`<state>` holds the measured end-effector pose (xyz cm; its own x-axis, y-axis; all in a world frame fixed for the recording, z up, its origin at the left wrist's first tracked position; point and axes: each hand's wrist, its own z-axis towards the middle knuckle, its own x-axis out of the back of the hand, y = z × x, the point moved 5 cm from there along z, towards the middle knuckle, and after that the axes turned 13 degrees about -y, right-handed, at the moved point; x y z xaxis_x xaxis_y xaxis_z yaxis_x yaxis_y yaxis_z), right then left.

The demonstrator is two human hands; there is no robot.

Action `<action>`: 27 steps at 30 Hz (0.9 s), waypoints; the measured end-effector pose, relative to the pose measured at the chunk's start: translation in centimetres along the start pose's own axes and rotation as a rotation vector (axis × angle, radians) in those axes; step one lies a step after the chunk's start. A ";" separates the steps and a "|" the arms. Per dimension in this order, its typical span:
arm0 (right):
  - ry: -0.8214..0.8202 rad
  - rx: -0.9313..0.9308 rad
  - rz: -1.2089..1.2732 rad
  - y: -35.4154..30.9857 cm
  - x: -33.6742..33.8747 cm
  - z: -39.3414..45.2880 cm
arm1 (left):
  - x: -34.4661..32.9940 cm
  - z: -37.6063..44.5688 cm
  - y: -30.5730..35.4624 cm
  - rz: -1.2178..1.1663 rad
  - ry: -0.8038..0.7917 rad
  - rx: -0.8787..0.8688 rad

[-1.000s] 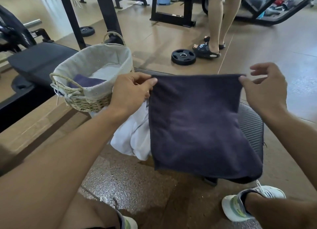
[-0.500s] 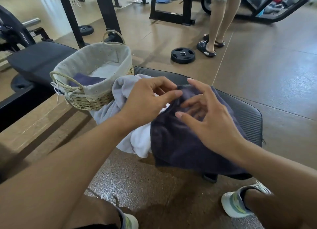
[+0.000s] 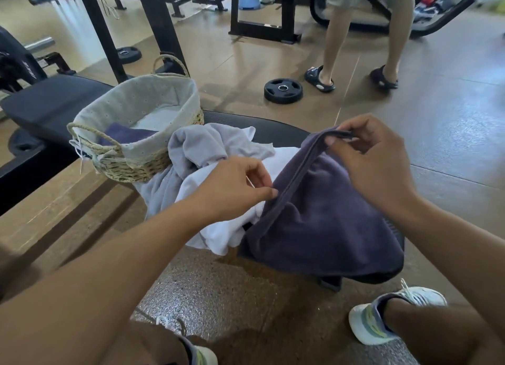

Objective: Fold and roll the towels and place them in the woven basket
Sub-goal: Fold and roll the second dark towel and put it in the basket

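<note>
Folding is underway: left hand (image 3: 235, 187) and right hand (image 3: 374, 162) each pinch the hem of the dark purple terry towel (image 3: 322, 222), draped over the tabletop's near edge; next comes aligning its edges, I judge.

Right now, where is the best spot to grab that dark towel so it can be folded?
Probably by its hemmed edge, from above. On the dark towel that edge runs as a taut raised ridge between the left hand and the right hand, which pinch it there. The rest hangs slack over the bench.
</note>
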<state>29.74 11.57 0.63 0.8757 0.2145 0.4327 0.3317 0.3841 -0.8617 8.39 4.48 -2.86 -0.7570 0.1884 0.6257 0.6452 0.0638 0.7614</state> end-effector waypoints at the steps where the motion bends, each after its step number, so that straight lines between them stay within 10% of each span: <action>1: 0.017 -0.016 0.012 0.2 0.3 0.2 | -0.3 0.0 0.1 -0.010 -0.010 -0.002; 19: 0.030 -0.060 -0.023 0.9 1.8 0.4 | -4.9 -1.5 1.5 0.503 -0.239 0.164; 27: 0.151 -0.126 0.058 2.5 4.6 1.0 | 1.4 -1.1 0.7 0.059 -0.034 0.162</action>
<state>34.26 14.40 0.69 0.9339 0.0926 0.3454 0.3126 0.2575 -0.9143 7.68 3.73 -1.22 -0.7151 0.2289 0.6605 0.6988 0.2082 0.6843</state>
